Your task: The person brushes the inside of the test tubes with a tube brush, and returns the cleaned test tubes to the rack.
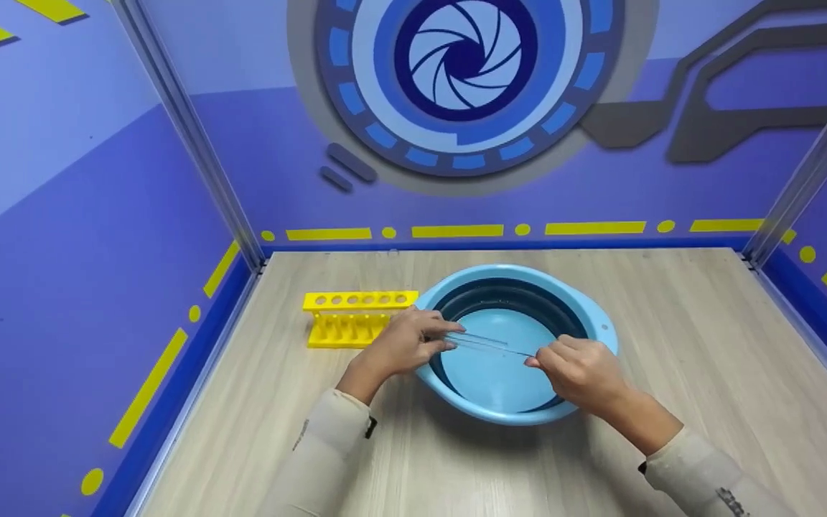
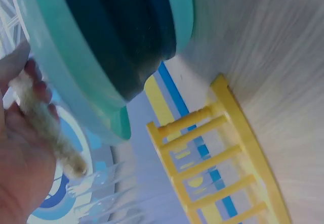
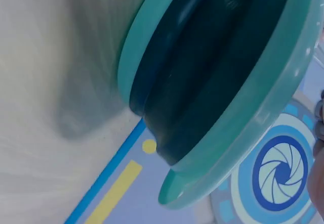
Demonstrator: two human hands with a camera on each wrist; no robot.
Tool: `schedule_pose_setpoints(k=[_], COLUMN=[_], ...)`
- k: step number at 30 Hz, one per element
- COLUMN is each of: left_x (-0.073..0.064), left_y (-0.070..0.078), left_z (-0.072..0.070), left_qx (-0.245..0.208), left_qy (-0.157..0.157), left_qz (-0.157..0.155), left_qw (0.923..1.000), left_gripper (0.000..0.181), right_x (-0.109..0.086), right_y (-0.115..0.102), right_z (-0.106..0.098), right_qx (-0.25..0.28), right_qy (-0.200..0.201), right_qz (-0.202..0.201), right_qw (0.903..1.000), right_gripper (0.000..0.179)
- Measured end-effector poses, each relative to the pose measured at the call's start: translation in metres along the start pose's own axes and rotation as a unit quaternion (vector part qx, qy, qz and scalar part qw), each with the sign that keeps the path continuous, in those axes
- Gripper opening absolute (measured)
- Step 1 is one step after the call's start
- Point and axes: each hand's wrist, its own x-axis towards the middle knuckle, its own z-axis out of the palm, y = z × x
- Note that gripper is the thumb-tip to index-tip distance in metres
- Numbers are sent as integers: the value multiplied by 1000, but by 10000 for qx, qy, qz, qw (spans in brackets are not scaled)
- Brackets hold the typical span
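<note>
My left hand holds a clear glass test tube nearly level over a light blue basin. In the left wrist view, the pale bristles of a test tube brush lie along that hand's palm, and the fingers curl round them; the glass there is hard to make out. Across the basin, my right hand pinches the brush's thin wire handle, which runs out of the tube's right end. Only the edge of the right hand appears in the right wrist view.
A yellow test tube rack stands left of the basin, close to its rim. Several faint clear tubes show by the rack in the left wrist view. Printed panels enclose the wooden table at the back and sides.
</note>
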Motion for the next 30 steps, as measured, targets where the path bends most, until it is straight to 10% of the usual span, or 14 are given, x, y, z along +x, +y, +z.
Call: schedule_pose_setpoints(k=[5,11,14,20,22,25,30], left_x=[0,1,-1,-1,0,0,-3], left_y=[1,2,0,-7,-8,-8,-5], left_z=[-13,-16,-13,-4,-3,-3,-5], left_qx=[-135,152,249,973,1212,1312,1028], left_qy=[-498,-330,-59,848,1125,1243,783], left_qz=[-261,-186,19,882,1109,1201,879], left_qw=[9983,9992,9997,9877,9800,9762,9877], left_gripper=[36,34,33,32,31,31,35], right_x=[0,-2,-1,8,11,12,4], right_y=[6,-4,-12,-18,-18,-18,-19], right_z=[1,-1,-5,-19,-22,-24,-21], right_qx=[47,1777,2502,3211,3253,3082,2287], right_qy=[143,-192,-601,-1529,-1664,-1647,-1145], right_qz=[-324,1329,2506,4538,4773,4686,3429], right_qw=[9994,9749,9333,8171,7992,8114,9039], right_gripper=[46,39,41,50,52,50,43])
